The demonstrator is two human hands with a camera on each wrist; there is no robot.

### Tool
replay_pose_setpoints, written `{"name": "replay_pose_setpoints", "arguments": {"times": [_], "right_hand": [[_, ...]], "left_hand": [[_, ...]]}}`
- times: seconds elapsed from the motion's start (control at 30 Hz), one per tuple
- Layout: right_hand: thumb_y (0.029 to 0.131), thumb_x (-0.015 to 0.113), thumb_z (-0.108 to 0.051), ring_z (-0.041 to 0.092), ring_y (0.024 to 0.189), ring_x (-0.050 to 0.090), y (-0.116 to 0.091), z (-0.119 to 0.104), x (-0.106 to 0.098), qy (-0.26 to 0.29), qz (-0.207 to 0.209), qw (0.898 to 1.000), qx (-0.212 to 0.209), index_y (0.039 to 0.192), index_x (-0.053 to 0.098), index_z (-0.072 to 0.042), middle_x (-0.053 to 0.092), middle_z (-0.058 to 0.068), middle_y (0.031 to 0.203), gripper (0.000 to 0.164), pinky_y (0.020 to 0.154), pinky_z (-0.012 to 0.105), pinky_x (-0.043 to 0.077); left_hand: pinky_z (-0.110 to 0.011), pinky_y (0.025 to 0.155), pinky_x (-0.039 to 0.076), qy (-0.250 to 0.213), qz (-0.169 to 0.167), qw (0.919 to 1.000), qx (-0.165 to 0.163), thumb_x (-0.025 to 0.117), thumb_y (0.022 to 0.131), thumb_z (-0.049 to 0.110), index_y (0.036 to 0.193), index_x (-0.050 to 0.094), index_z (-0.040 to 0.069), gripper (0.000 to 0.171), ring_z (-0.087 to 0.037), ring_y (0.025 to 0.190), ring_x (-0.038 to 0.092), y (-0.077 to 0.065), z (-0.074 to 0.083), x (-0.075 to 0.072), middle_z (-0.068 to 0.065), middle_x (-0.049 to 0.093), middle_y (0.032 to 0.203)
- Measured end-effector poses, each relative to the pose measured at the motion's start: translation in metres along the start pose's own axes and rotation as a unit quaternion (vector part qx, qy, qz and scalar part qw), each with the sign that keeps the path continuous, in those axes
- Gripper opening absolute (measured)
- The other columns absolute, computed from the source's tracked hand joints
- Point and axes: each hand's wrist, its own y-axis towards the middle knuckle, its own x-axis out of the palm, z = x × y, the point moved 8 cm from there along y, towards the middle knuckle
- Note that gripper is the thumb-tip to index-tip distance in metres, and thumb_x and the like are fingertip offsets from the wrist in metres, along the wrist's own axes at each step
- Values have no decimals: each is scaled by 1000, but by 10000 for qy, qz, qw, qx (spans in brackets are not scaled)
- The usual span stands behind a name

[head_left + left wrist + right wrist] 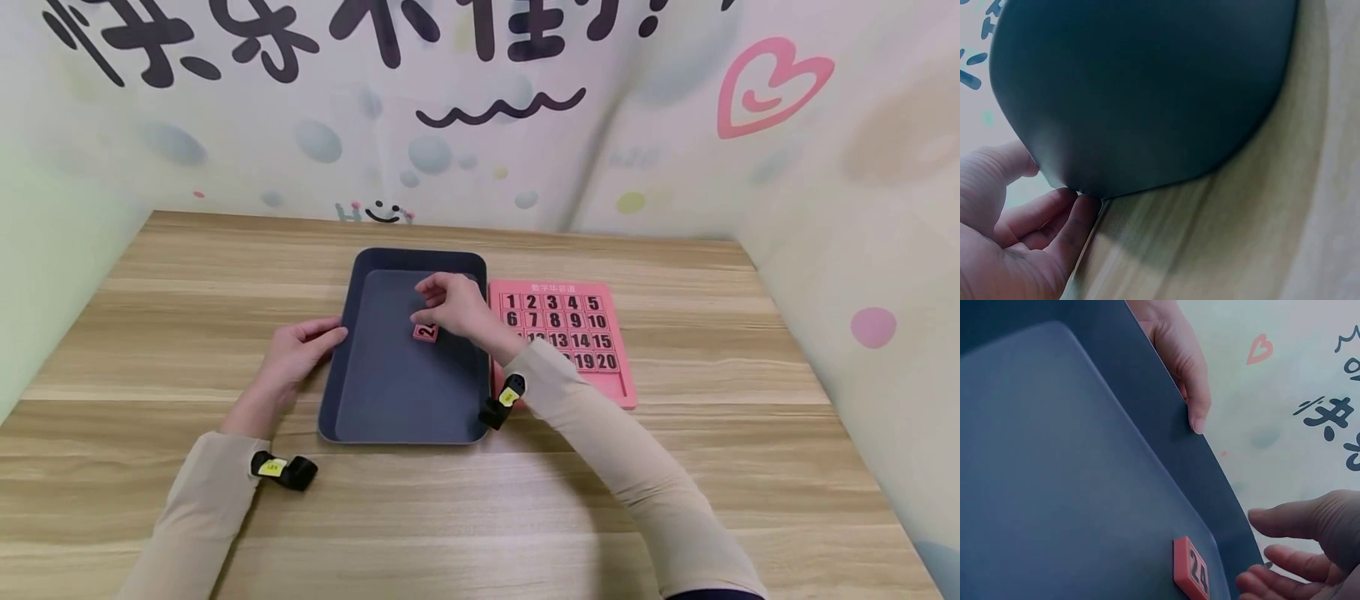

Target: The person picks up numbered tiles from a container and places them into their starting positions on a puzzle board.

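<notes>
A dark blue-grey tray [408, 400] lies on the table, and in it is one small pink number tile [425, 332] marked 24. My left hand [303, 346] grips the tray's left rim, thumb at the top edge and fingers against the outer wall; the left wrist view shows these fingers [1082, 222] low on that wall. Over the tray hovers my right hand [456, 307], thumb and fingers apart with nothing between them. The tile appears just beyond its fingertips [1254, 581] in the right wrist view. Part of the tile is hidden behind this hand in the head view.
Touching or close along the tray's right side is a pink number puzzle board [628, 392] with rows of numbered tiles, partly covered by my right forearm. Its visible bottom strip at the right holds no tiles. A printed wall [525, 167] stands behind the wooden table [450, 517].
</notes>
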Motion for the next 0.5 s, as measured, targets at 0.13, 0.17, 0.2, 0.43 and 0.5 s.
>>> {"name": "replay_pose_setpoints", "arguments": {"times": [0.13,0.17,0.2,0.43,0.5], "right_hand": [[77,77,-9,21,99,56,2,3,6,-271,-163,9993,214,117,61,-2,62,13,110,44,88,29,47],[77,77,-9,20,98,56,2,4,7,-336,-203,9989,271,117,61,-2,61,12,110,44,88,29,47],[76,78,-9,20,98,55,2,5,8,-404,-249,9983,328,117,61,-2,61,12,109,44,87,29,47],[73,80,-5,20,94,53,5,12,13,-701,-468,9948,572,112,62,-3,60,10,106,43,85,29,47],[72,80,-5,20,94,54,6,14,14,-814,-489,9939,569,111,62,-3,61,10,105,43,83,29,47]], "left_hand": [[-9,75,45,24,-38,10000,13,62,90,21,132,49,-7,52,11,87,51,0,1,0,14,61,102],[-9,75,46,25,-53,10000,17,62,91,21,132,49,-7,52,11,87,51,0,1,1,14,61,103],[-10,75,46,20,-68,10000,23,62,91,21,132,49,-7,51,11,87,51,0,1,1,13,61,104],[-10,75,46,-48,-86,9999,35,62,91,21,132,48,-7,51,10,87,52,0,1,1,15,61,101],[-10,75,46,-56,-81,9999,23,62,91,21,132,48,-7,51,11,87,52,0,0,1,14,61,102]]}}
